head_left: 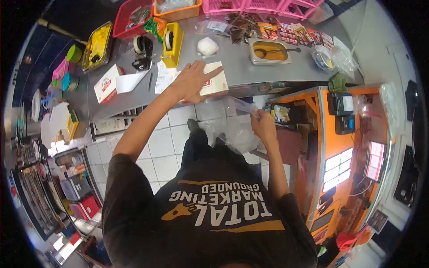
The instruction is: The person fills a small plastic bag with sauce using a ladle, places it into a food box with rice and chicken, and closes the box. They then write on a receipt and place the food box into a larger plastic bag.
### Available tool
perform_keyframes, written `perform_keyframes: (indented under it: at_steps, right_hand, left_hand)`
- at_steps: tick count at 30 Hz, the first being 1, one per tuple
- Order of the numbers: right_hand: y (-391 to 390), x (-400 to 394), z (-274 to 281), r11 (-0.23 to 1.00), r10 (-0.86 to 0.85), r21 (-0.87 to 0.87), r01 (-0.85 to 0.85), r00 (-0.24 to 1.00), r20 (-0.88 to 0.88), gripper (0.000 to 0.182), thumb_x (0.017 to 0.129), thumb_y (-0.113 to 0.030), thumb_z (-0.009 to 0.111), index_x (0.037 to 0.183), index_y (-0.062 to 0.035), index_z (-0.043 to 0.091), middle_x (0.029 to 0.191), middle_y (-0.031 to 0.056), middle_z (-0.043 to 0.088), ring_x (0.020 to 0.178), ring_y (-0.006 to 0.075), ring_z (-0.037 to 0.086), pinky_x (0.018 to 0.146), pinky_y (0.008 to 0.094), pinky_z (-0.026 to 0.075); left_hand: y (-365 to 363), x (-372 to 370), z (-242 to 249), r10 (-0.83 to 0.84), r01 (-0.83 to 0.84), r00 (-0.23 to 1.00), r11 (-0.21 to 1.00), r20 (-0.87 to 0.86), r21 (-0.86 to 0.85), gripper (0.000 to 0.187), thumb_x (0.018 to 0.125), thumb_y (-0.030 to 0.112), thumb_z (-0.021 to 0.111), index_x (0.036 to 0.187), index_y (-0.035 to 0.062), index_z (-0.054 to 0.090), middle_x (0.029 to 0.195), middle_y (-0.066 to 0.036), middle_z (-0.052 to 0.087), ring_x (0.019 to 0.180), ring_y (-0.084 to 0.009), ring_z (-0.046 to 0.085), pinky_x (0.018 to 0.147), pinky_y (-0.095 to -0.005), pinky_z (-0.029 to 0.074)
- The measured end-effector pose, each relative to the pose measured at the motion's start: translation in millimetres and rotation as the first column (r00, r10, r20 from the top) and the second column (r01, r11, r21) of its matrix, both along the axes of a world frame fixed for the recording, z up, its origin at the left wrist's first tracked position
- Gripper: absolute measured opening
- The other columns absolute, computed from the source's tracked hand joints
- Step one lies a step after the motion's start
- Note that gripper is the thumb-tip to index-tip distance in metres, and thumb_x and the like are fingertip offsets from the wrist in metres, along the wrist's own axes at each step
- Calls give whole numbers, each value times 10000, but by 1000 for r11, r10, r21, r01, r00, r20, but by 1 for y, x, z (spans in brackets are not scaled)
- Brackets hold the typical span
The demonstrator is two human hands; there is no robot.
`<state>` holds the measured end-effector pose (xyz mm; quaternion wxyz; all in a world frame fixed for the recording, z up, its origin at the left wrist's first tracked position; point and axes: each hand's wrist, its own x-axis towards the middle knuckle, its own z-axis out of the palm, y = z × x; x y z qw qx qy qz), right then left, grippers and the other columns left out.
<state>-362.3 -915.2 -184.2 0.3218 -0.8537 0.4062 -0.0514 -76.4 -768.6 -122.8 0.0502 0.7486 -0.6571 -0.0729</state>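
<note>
My left hand [192, 82] reaches over the grey counter and grips a white box with red print [216, 82] from above, its fingers across the lid. The box sits at the counter's near edge. My right hand [264, 125] is closed on the top of a clear plastic bag [239, 129], which hangs over the floor in front of my body. Beside the box lie white paper slips [164, 76]. A second white box with red print [107, 85] stands further left, a white flap or sheet beside it. A white round bundle [207, 46] lies beyond my left hand.
A yellow tape dispenser [172, 44] and a black one [142, 51] stand on the counter. A metal tray of orange-brown sauce [270, 54] holds a ladle. Sachets [292, 33] and pink baskets [263, 5] line the back. An orange cabinet [319, 134] stands to my right.
</note>
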Motion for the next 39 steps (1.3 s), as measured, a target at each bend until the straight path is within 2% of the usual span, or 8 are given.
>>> perform_keyframes:
  at_steps: [12, 19, 22, 27, 29, 33, 35, 39]
  right_hand:
    - [149, 118, 110, 599, 788, -42, -799, 580, 207, 216, 900, -271, 649, 920, -58, 613, 733, 205, 667, 725, 430, 676, 676, 553, 519]
    - [276, 148, 81, 477, 878, -17, -879, 478, -24, 173, 897, -223, 640, 934, -57, 608, 734, 175, 651, 716, 400, 668, 648, 511, 517]
    - [328, 153, 104, 443, 823, -39, -895, 389, 414, 170, 912, -214, 616, 936, -46, 615, 817, 167, 685, 748, 379, 687, 663, 499, 546]
    - [380, 186, 38, 342, 938, 117, -932, 346, 12, 163, 922, -194, 592, 978, -48, 639, 888, 157, 685, 802, 361, 698, 664, 469, 569]
    - [403, 202, 23, 69, 996, 232, -970, 80, 38, 155, 922, -187, 596, 957, -42, 640, 926, 155, 679, 824, 350, 703, 676, 469, 575]
    - [415, 246, 113, -30, 831, -440, -897, -268, 488, 196, 874, -205, 684, 904, -12, 662, 1023, 127, 635, 1000, 289, 650, 842, 413, 574]
    - [398, 266, 138, 8, 799, -356, -935, -208, 564, 246, 848, -229, 719, 950, -12, 667, 1056, 132, 636, 1041, 288, 635, 876, 400, 560]
    - [381, 304, 147, 409, 726, -32, -912, 304, 617, 336, 800, -259, 769, 1012, -17, 673, 1093, 140, 640, 1077, 303, 617, 921, 410, 532]
  left_hand:
    - [209, -115, 58, 738, -548, 466, 674, -488, 495, 1022, 710, 379, 792, 1601, 174, 337, 1191, -251, 580, 1115, -382, 596, 983, -437, 489]
    - [335, -39, -20, -50, -912, -405, 90, -913, 400, 502, 896, 252, 716, 1315, 36, 545, 1115, -100, 681, 956, -254, 708, 851, -376, 596]
    - [386, 10, -36, -223, -934, -347, -6, -911, 358, 492, 880, 282, 740, 1281, 58, 565, 1112, -98, 680, 969, -247, 708, 831, -400, 607]
    - [422, 69, -3, -483, -832, -383, -189, -787, 521, 414, 934, 316, 696, 1244, 65, 586, 1108, -120, 682, 997, -259, 703, 828, -402, 598]
    - [432, 99, -16, -276, -939, -181, -237, -944, 250, 446, 928, 337, 709, 1257, 64, 581, 1086, -115, 685, 986, -256, 695, 821, -396, 581]
    - [444, 119, -61, 652, -976, 42, -137, -757, -172, 703, 884, 429, 733, 1389, 12, 477, 1062, -138, 683, 1006, -330, 630, 908, -429, 494]
    - [447, 124, -71, 995, -975, 46, 26, -86, -221, 930, 846, 501, 745, 1508, -39, 378, 1060, -167, 676, 1037, -407, 573, 1001, -468, 424]
    - [414, 99, -34, 946, -946, 324, 323, -25, -35, 1009, 873, 580, 665, 1598, 23, 240, 1213, -198, 626, 1141, -422, 511, 1052, -518, 366]
